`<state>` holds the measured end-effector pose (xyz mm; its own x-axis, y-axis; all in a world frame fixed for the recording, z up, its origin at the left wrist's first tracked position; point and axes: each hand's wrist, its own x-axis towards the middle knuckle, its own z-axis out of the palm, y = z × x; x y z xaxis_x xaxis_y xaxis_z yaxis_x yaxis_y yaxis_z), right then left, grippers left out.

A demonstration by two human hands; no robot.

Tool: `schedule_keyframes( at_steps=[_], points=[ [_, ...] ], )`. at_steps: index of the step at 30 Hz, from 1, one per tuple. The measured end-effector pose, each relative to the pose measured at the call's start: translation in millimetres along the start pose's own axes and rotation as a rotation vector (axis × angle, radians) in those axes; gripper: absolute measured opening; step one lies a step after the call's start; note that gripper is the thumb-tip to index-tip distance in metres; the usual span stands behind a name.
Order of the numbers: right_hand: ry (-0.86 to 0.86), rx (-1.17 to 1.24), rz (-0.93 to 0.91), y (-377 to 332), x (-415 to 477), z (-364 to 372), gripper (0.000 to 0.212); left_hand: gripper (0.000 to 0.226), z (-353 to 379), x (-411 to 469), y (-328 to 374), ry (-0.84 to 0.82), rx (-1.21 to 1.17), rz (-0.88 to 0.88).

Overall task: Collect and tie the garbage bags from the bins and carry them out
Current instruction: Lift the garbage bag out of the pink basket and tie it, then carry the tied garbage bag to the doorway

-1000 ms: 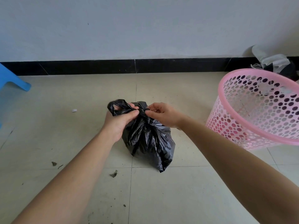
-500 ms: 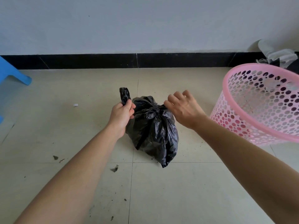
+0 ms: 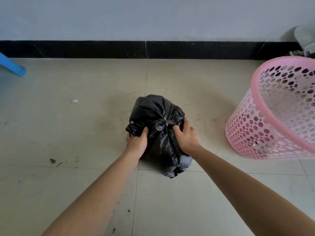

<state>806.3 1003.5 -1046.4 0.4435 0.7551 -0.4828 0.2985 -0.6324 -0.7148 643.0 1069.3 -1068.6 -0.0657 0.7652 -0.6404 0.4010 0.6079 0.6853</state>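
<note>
A full black garbage bag (image 3: 158,113) sits on the tiled floor in the middle of the view, its top twisted into a knot. My left hand (image 3: 137,142) grips a loose tail of the bag on its left side. My right hand (image 3: 185,137) clasps the bag's right side just beside the knot. A pink perforated bin (image 3: 272,116) stands tilted at the right, about a hand's width or two from the bag.
A blue plastic stool leg (image 3: 12,65) shows at the far left. Grey cloth (image 3: 305,40) lies behind the bin by the wall. A black skirting board (image 3: 153,49) runs along the wall. Small scraps and dirt specks (image 3: 52,160) dot the floor.
Both hands dropped from the bag's raised tails to its sides, closing around it. The knot now sits tight on top, and the view has moved closer over the bag.
</note>
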Motion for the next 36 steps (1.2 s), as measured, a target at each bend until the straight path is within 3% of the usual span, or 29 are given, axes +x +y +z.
schedule_keyframes(
  at_steps=[4, 7, 10, 15, 19, 23, 27, 30, 36],
  points=[
    [0.034, -0.006, -0.096, 5, 4, 7, 0.053, 0.075, 11, -2, -5, 0.050, -0.061, 0.036],
    [0.064, -0.004, -0.154, 17, 6, 11, 0.042, 0.060, 4, -6, -14, 0.063, -0.062, 0.321],
    [0.118, 0.151, -0.147, 29, -9, 12, 0.052, 0.038, -7, -17, -33, 0.076, 0.013, 0.494],
    [0.131, 0.097, -0.152, 13, -44, 11, 0.045, 0.036, -37, -64, -33, 0.140, 0.087, 0.422],
    [0.134, 0.062, -0.219, -38, -79, -22, 0.045, 0.053, -71, -110, 23, 0.167, 0.134, 0.441],
    [0.160, -0.038, -0.309, -112, -138, -77, 0.039, 0.059, -114, -179, 94, 0.185, 0.127, 0.489],
    [0.183, -0.060, -0.358, -223, -203, -156, 0.059, 0.049, -162, -267, 192, 0.238, 0.025, 0.500],
    [0.188, -0.100, -0.507, -332, -248, -231, 0.073, 0.038, -209, -332, 296, 0.263, -0.041, 0.574],
    [0.237, -0.228, -0.820, -574, -349, -369, 0.048, 0.033, -333, -494, 507, 0.410, -0.124, 0.752]
  ],
)
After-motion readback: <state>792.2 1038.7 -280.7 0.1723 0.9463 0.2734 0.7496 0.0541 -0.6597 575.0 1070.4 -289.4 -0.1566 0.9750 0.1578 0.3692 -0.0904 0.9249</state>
